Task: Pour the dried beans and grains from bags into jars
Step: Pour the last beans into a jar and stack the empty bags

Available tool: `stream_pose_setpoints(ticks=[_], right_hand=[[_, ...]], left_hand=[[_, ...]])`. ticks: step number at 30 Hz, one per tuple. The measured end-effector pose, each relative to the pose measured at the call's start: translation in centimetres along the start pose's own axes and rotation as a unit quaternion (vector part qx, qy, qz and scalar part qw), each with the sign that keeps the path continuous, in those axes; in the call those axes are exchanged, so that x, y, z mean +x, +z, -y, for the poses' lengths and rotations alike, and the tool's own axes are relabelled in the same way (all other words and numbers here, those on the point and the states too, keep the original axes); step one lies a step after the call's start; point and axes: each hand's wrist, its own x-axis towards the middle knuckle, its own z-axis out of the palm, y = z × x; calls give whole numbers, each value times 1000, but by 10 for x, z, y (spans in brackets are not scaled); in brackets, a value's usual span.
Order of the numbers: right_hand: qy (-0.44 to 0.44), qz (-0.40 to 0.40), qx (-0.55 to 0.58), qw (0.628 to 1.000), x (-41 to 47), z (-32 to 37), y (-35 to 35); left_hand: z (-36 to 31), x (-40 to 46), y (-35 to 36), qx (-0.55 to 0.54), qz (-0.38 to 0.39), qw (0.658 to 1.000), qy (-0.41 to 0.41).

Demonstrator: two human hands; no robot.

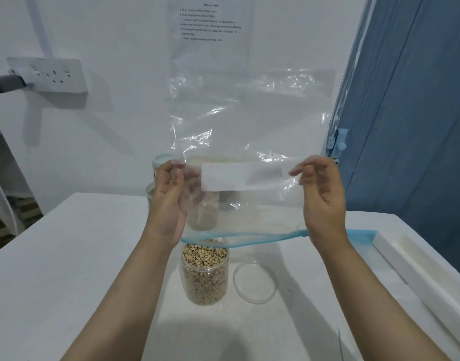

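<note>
I hold a clear plastic zip bag (249,121) upside down above the table, its blue zip strip (265,237) hanging at the bottom; no beans are visible inside it. My left hand (169,199) pinches its left side and my right hand (322,199) pinches its right side, near a white label patch (239,178). Directly under the bag's mouth stands an open clear jar (205,274) filled almost to the rim with black-eyed beans. Its clear round lid (255,282) lies flat on the table just right of it.
Behind the bag, blurred through the plastic, stand more jars (203,214) and a lidded jar (161,165) against the wall. A long white box (416,269) lies along the white table's (67,256) right edge. A wall socket (51,75) is up left, a blue door (411,113) at right.
</note>
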Motion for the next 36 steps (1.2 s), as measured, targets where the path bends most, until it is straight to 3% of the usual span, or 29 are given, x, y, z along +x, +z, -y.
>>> stream_pose_setpoints(ticks=[19, 24, 31, 36], right_hand=[[-18, -1, -19, 1000, 5, 2, -3], [-1, -26, -18, 999, 14, -3, -8], [132, -75, -2, 988, 60, -17, 1], [273, -59, -3, 960, 67, -38, -2]], left_hand=[[5, 4, -10, -24, -18, 1000, 0], [7, 11, -11, 16, -34, 999, -15], [20, 49, -10, 161, -36, 982, -93], [32, 43, -26, 134, -61, 980, -133]])
